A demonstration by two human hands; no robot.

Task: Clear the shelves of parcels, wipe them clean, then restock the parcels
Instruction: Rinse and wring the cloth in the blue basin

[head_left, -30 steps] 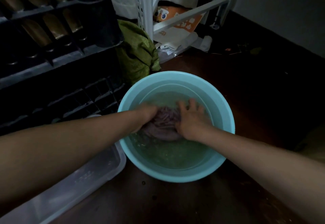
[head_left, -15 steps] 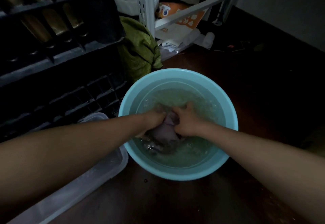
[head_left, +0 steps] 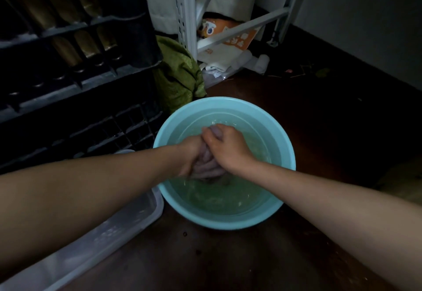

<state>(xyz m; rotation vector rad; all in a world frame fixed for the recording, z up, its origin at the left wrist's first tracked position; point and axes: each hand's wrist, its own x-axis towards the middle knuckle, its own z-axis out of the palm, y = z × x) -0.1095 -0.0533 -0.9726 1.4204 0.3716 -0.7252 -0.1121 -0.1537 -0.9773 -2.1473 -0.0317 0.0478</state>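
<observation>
A light blue basin (head_left: 280,140) of water stands on the dark floor in the middle of the head view. Over the water I hold a wet purplish cloth (head_left: 206,165), bunched into a twisted roll. My left hand (head_left: 190,153) grips its near end and my right hand (head_left: 225,145) is closed over its far end, the cloth's tip poking out above the fingers. The two hands touch each other. A white metal shelf frame (head_left: 186,12) rises behind the basin, with an orange and white parcel (head_left: 230,37) under its lower rail.
Black plastic crates (head_left: 75,78) holding brown bottles are stacked at left. A green cloth bundle (head_left: 178,73) lies between the crates and the shelf post. A clear plastic bin (head_left: 96,238) sits at the lower left beside the basin. White rolled items (head_left: 253,61) lie by the shelf.
The cloth lay spread under my flat hands in the water. I have gathered it, closed both hands on it and lifted it above the surface, twisted into a roll.
</observation>
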